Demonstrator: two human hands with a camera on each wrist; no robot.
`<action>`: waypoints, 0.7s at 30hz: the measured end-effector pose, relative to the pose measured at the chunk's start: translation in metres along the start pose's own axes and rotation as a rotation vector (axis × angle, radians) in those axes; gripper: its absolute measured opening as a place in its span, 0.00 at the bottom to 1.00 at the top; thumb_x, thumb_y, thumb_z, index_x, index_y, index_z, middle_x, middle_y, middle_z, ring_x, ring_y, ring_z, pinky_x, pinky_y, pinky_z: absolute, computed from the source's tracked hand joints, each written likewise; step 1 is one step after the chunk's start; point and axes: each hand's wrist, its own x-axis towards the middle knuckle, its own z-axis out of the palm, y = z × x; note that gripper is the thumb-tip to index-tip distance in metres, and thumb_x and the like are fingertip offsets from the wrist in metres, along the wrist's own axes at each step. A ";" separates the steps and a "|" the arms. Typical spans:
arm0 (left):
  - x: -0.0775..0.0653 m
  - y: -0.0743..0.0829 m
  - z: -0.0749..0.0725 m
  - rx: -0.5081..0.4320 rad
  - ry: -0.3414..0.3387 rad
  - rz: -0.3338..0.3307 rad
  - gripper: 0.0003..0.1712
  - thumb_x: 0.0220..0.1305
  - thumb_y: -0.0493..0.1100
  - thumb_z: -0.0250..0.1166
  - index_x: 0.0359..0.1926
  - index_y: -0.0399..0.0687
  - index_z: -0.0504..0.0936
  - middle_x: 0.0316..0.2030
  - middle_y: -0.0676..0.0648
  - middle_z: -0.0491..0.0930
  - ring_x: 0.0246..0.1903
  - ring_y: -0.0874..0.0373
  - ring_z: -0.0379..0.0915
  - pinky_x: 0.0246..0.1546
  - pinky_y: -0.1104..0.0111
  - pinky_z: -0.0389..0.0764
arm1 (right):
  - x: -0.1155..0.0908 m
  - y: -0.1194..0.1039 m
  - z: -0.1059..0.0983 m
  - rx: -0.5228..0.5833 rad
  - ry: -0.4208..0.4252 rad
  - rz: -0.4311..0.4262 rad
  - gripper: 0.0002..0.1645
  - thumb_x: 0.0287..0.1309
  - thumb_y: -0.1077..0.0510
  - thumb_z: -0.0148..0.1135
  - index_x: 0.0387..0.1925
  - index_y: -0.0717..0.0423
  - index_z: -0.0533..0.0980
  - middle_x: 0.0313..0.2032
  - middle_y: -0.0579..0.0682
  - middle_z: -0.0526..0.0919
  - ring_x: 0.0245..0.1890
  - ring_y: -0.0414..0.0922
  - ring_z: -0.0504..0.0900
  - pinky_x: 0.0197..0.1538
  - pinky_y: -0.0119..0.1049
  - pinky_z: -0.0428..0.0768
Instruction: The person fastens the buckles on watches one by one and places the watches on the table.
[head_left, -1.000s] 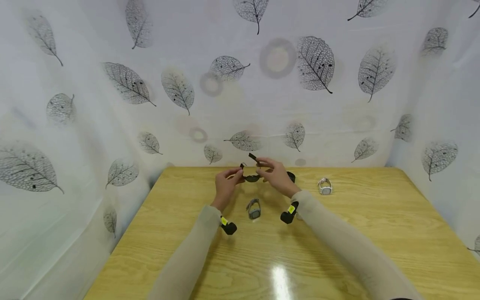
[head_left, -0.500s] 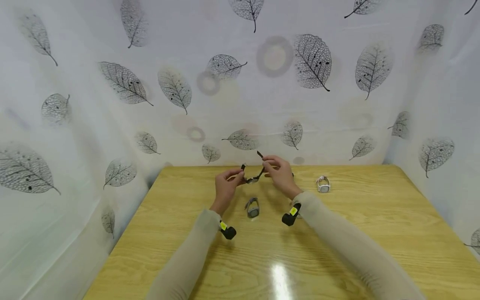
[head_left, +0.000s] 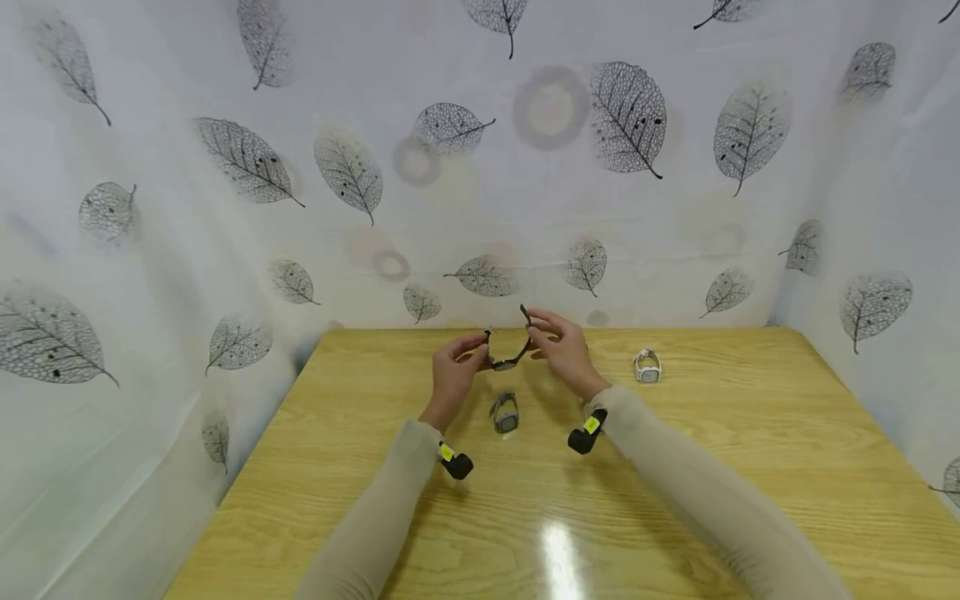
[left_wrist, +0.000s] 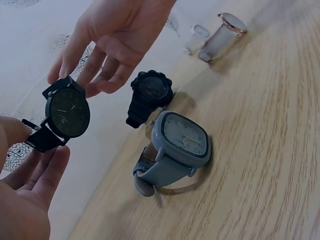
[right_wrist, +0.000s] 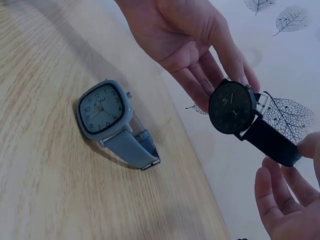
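A black wristwatch (left_wrist: 70,113) with a round dark dial and its strap undone hangs between both hands above the table's far edge. My left hand (head_left: 454,375) pinches the buckle end of the strap. My right hand (head_left: 564,354) pinches the other strap length (right_wrist: 272,142), its fingertips along the band. A grey-blue watch (right_wrist: 104,109) with a squarish dial stands on the table just in front of the hands, its strap fastened in a loop. In the left wrist view a chunky black watch (left_wrist: 151,91) sits behind it.
A white watch (head_left: 647,366) stands at the back right of the wooden table (head_left: 375,392). Farther back in the left wrist view is a watch with a rose-gold case (left_wrist: 233,22). A leaf-printed curtain (head_left: 555,200) rises right behind the table's far edge.
The black watch's strap has spread wider, its right length now drawn up and out to the right. Both hands keep hold of it, the right having shifted slightly rightward.
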 end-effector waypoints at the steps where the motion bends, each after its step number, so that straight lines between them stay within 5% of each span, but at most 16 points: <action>1: 0.000 0.001 0.000 -0.001 -0.005 -0.001 0.15 0.68 0.29 0.67 0.54 0.30 0.84 0.43 0.39 0.86 0.36 0.49 0.87 0.43 0.60 0.89 | -0.001 0.000 -0.001 -0.005 -0.006 -0.003 0.26 0.75 0.58 0.59 0.71 0.55 0.72 0.61 0.66 0.79 0.45 0.66 0.84 0.45 0.47 0.89; 9: -0.001 0.001 -0.004 0.012 -0.068 -0.012 0.20 0.69 0.28 0.65 0.61 0.29 0.79 0.50 0.36 0.85 0.46 0.27 0.80 0.42 0.58 0.89 | -0.006 0.002 -0.003 -0.026 -0.024 0.001 0.22 0.74 0.63 0.58 0.66 0.58 0.76 0.59 0.65 0.79 0.39 0.50 0.87 0.41 0.40 0.89; 21: -0.001 -0.003 -0.001 0.004 -0.040 0.041 0.17 0.69 0.33 0.68 0.56 0.29 0.82 0.43 0.41 0.85 0.35 0.38 0.83 0.37 0.52 0.89 | -0.012 0.007 -0.002 -0.022 -0.047 0.009 0.20 0.75 0.54 0.60 0.62 0.59 0.80 0.55 0.62 0.81 0.47 0.66 0.82 0.45 0.51 0.87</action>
